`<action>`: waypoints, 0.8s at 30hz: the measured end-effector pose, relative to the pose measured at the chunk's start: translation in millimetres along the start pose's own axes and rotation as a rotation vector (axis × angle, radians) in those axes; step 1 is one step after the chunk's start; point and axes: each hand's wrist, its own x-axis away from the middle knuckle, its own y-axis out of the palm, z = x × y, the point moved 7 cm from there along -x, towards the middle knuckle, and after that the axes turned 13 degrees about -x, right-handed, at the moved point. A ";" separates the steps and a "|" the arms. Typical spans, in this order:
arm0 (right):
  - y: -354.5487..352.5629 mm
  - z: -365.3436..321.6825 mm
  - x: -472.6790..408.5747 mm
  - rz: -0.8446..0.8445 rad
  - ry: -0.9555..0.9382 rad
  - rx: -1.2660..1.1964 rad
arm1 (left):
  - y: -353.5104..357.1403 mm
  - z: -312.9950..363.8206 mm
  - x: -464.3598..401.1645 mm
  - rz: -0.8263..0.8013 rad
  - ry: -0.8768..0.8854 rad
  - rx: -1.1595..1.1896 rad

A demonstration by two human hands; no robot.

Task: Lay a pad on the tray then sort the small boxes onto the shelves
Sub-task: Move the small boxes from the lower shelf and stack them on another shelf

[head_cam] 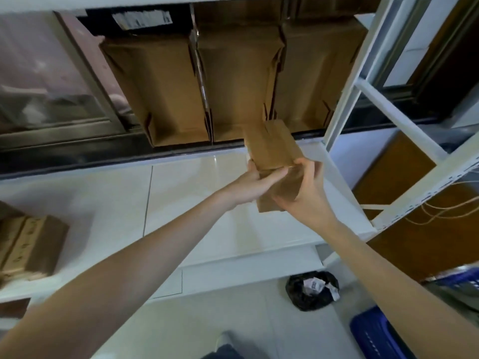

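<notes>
Two hands meet at the centre right of the frame around small brown boxes: the left hand (255,181) grips the lower end of a small box (272,146) with fingers curled round its edge, and the right hand (307,193) wraps a second box (274,200) just beneath, thumb on top. The upper box is tilted with its far end toward the shelf (305,137), probably so it can slide in nose first beside the three larger cartons (241,81) already standing in a row there. Those cartons fill most of the shelf depth, so the open slot looks narrow, and the white upright (344,99) of the rack stands close on the right and could catch a corner. More small boxes (31,244) wait in a stack at the left edge on a white shelf board (194,203). A black bag (311,291) lies on the floor at lower right, near a blue crate (373,332). No tray or pad is in view.
</notes>
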 end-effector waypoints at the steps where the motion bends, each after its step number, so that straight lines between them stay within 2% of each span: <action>1: -0.2 11.6 2.2 -0.024 0.016 0.000 | 2.0 1.4 -10.8 0.046 0.014 -0.017; 6: -19.9 71.9 -0.1 -0.142 0.120 0.029 | 38.9 0.3 -58.1 0.105 -0.039 -0.027; 11: -51.9 127.5 -1.8 -0.279 0.207 0.033 | 87.8 7.7 -89.3 0.247 -0.063 0.037; 18: -78.4 177.7 1.9 -0.439 0.198 0.201 | 145.9 3.2 -125.7 0.203 -0.143 0.094; 24: -84.3 187.3 -1.8 -0.508 0.194 0.239 | 148.2 7.7 -133.3 0.137 -0.173 0.022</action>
